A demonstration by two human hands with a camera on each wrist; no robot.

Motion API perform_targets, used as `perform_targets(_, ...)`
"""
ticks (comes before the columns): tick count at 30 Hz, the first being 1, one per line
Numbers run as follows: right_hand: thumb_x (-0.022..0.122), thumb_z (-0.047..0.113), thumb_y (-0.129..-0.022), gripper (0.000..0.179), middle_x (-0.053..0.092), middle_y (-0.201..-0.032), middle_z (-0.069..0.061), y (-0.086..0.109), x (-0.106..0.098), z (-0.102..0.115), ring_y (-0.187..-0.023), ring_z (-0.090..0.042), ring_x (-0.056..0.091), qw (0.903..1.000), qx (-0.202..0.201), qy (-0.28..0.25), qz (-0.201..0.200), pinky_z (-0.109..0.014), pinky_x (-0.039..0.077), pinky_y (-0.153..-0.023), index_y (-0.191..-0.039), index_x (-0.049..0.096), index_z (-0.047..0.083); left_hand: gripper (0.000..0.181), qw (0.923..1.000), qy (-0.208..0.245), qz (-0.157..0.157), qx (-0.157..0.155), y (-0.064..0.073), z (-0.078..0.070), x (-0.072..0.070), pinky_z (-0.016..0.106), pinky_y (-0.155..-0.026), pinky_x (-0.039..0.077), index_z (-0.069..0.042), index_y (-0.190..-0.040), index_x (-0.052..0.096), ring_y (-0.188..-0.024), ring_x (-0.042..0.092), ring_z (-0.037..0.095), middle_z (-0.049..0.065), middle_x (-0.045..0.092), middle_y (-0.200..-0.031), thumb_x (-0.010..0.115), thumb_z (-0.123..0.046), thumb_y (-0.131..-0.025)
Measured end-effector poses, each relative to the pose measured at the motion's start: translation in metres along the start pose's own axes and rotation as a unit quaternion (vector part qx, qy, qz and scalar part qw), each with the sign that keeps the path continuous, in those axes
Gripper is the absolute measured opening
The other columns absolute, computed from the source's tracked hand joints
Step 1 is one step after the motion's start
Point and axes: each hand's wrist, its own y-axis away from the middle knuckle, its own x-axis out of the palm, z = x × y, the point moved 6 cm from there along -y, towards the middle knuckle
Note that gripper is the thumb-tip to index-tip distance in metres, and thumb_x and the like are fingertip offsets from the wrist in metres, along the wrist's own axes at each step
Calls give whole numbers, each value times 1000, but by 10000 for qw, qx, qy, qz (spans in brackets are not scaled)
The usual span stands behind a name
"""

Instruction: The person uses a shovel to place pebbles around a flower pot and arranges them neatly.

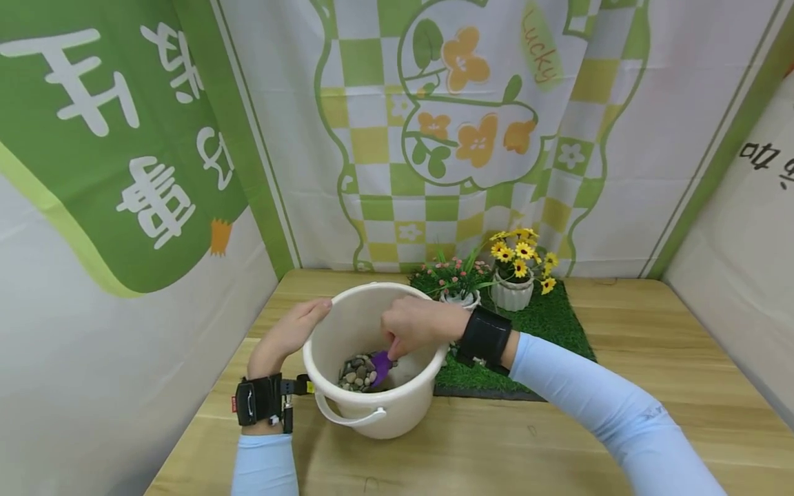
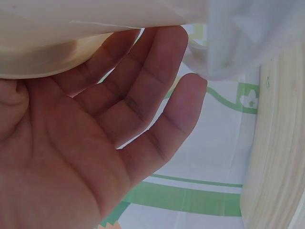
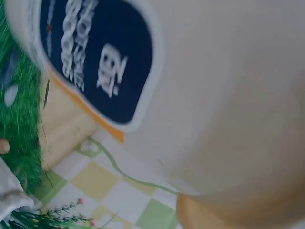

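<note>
A person works with both hands at a wooden surface, where a cream bucket stands upright beside a square of artificial grass. Digging appears to be under way: a shovel is in among the stones, but no raised load is visible, and how much work is left cannot be told. The bucket holds stones low down, gathered toward the near side of its floor. Behind it on the grass, one white pot carries yellow flowers, another pink ones. The left hand rests against the bucket's rim, fingers loosely extended; the right hand, reaching inside, grips the small purple shovel. Its blade touches the mixed grey and tan stones.
</note>
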Motion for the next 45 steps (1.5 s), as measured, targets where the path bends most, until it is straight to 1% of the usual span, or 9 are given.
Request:
perform_targets(3, 74, 33, -80, 30, 46, -54, 14, 1, 2, -1, -50, -4, 40, 9994, 210, -172, 210, -17, 33, -46, -59, 57, 21, 49, 10000, 33, 16, 38, -2, -1, 0, 41, -80, 53, 12, -130, 51, -96, 64, 31, 26, 63, -113, 33, -27, -106)
perform_targets(8, 72, 31, -83, 47, 30, -47, 12, 5, 5, 0, -44, -3, 29, 9985, 289, -104, 442, -17, 25, -43, -49, 40, 19, 51, 10000, 65, 60, -5, -5, -2, 0, 42, -82, 52, 10, -130, 52, -96, 64, 30, 24, 63, -112, 33, -30, -106)
perform_targets(11, 71, 32, -84, 50, 28, -47, 12, 7, 5, 2, -44, -3, 27, 9996, 83, -109, 253, -17, 23, -44, -49, 37, 20, 50, 9999, 83, 51, -95, -3, -1, 0, 40, -81, 52, 9, -129, 54, -95, 64, 28, 22, 64, -111, 33, -31, -106)
perform_targets(17, 70, 31, -85, 41, 39, -50, 14, 12, 3, 4, -44, -1, 33, 9990, -295, -266, -226, -15, 27, -44, -53, 47, 20, 49, 9999, 99, 34, 23, -2, -2, 2, 37, -77, 54, 9, -128, 54, -92, 65, 28, 23, 65, -109, 34, -29, -106)
perform_targets(24, 72, 30, -84, 33, 48, -56, 17, 13, 1, 5, -47, 2, 37, 9976, -437, -404, -351, -14, 29, -46, -57, 55, 20, 48, 9999, 116, 12, 70, 1, -4, 3, 37, -74, 55, 12, -128, 52, -90, 66, 30, 26, 64, -109, 33, -26, -106)
perform_targets(28, 72, 32, -83, 34, 44, -55, 12, 10, 3, 5, -49, -3, 36, 9994, -157, -126, -298, -18, 29, -47, -57, 54, 18, 49, 10000, 36, -71, -14, 2, -2, 1, 42, -81, 53, 12, -128, 53, -94, 65, 31, 25, 64, -110, 33, -27, -106)
perform_targets(34, 75, 35, -78, 39, 42, -57, 10, 10, 12, 2, -53, -7, 42, 9969, 537, 512, 275, -23, 38, -50, -58, 45, 21, 47, 10000, 41, -7, 62, 0, -6, 3, 43, -80, 53, 12, -127, 53, -93, 65, 31, 25, 64, -110, 33, -25, -106)
perform_targets(39, 70, 37, -84, 49, 31, -50, 11, 11, 11, 3, -47, -5, 31, 9998, 129, 93, 70, -19, 28, -46, -51, 38, 20, 47, 10000, 15, 43, 44, 4, -9, 3, 44, -81, 52, 12, -128, 52, -93, 64, 32, 25, 64, -110, 32, -24, -106)
perform_targets(45, 73, 24, -81, 37, 46, -52, 18, 13, 2, 3, -49, -1, 34, 9986, -282, -233, -393, -15, 28, -48, -55, 47, 22, 47, 9998, -124, 77, 103, 3, -10, 2, 46, -86, 50, 11, -127, 54, -95, 64, 31, 23, 65, -109, 31, -25, -107)
